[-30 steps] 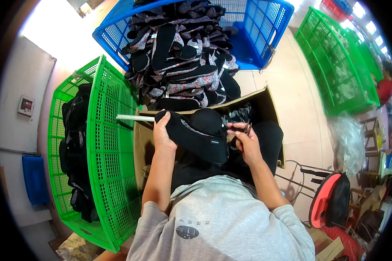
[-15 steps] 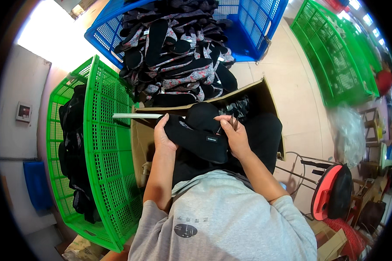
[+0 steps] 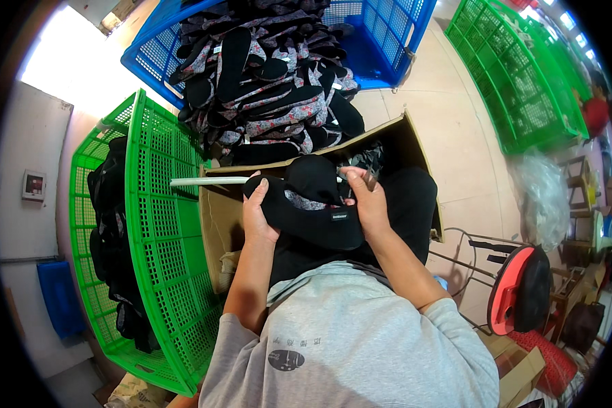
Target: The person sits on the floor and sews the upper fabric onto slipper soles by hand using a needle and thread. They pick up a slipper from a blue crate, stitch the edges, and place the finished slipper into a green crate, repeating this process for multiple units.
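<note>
In front of my lap is a black fabric slipper [image 3: 313, 228] with a patterned lining showing in its opening and a small label on its side. My left hand [image 3: 257, 211] grips its left end, thumb on top. My right hand [image 3: 372, 207] is closed at the right end, fingertips pinched by the edge. Tucked in those fingers is a small dark metal tool [image 3: 370, 180] that looks like thread snips. Whatever the fingertips pinch is too small to make out. Beneath lies an open cardboard box [image 3: 217, 221], with dark things partly hidden inside.
A pale strip [image 3: 204, 181] sticks out left over the box edge. Beyond it, many black slippers with floral lining [image 3: 279, 109] spill from a blue crate [image 3: 381, 51]. A green crate [image 3: 173, 272] stands close at my left, another green crate [image 3: 517, 81] far right. A red-and-black stool [image 3: 517, 289] stands right.
The slipper has tilted slightly, so more of its patterned lining shows. My right fingers have shifted up along its edge. The left hand keeps its hold.
</note>
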A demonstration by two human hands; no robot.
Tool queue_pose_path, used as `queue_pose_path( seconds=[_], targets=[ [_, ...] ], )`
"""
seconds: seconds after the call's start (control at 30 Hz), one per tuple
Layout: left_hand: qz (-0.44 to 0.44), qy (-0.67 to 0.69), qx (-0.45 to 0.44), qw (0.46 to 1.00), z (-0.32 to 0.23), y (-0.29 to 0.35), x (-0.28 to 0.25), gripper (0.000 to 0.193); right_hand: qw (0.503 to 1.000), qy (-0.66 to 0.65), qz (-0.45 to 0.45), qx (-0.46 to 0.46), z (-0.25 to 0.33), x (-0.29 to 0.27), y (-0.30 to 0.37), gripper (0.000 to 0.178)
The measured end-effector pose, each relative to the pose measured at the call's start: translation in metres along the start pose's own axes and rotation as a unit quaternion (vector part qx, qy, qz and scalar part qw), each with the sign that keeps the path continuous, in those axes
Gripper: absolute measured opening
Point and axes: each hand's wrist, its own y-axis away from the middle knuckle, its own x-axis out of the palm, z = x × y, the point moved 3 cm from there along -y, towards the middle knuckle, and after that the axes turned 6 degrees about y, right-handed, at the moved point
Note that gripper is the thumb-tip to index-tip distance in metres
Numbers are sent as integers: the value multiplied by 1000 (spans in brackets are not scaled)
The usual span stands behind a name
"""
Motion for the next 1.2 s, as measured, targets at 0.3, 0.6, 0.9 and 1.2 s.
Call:
queue_pose_path(
  seconds=[0.3,0.6,0.9,1.2],
  targets=[
    [148,34,160,975,-32,35,34,60,998,-49,18,-20,-10,-16,-9,26],
    [276,-243,409,835,-49,89,70,73,991,55,60,102,-16,-40,-9,23],
    [339,-411,532,658,-54,117,93,73,977,119,97,152,-15,-32,-3,29],
    [335,-421,527,658,-52,116,90,71,967,156,137,148,-16,-26,3,28]
  ],
)
